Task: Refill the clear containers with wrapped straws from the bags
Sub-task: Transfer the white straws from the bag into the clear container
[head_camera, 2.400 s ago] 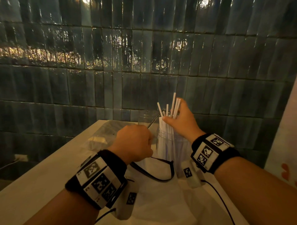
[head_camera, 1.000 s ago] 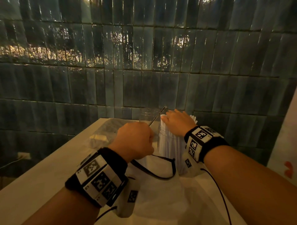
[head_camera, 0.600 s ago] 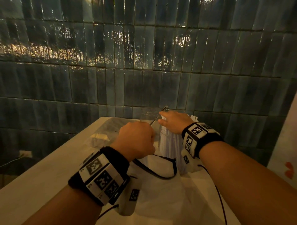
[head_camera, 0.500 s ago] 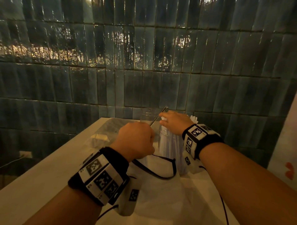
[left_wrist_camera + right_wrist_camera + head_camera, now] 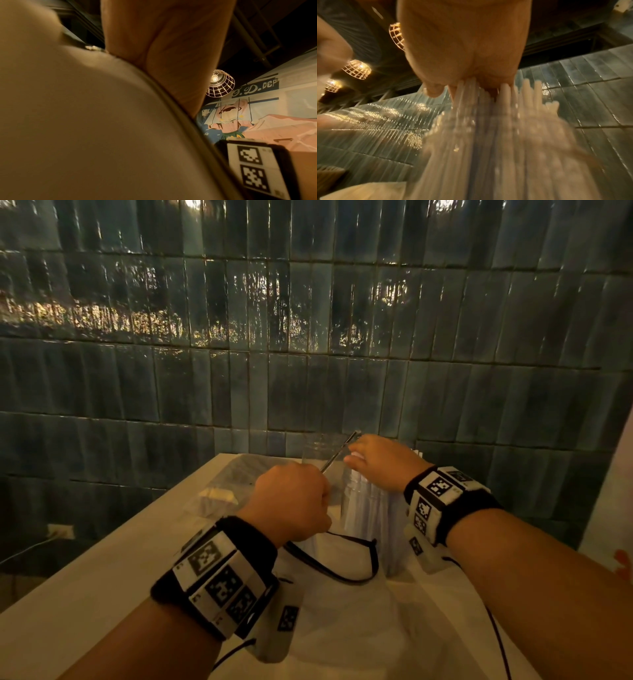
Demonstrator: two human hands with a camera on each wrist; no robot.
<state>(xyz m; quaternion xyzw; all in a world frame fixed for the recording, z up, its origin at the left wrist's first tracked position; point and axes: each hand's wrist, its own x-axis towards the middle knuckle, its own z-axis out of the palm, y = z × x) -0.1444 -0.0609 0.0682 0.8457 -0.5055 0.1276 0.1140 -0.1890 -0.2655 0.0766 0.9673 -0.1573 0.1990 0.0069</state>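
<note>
The right hand [image 5: 380, 462] lies flat on the tops of the wrapped straws [image 5: 488, 135], fingers relaxed, pressing them down; they stand upright in the clear container [image 5: 368, 510], directly under this grip. The left hand [image 5: 291, 505] is clenched around a thin metal rod [image 5: 339, 453], pointing up toward the container rim. A white bag [image 5: 342, 628] lies nearer on the tabletop [image 5: 85, 583]

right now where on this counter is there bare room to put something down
The counter is bare along its left edge, bordered by the left hand and the clear bag behind it. The middle and right are crowded: white bag, straw-filled container under the right hand, empty container behind.
</note>
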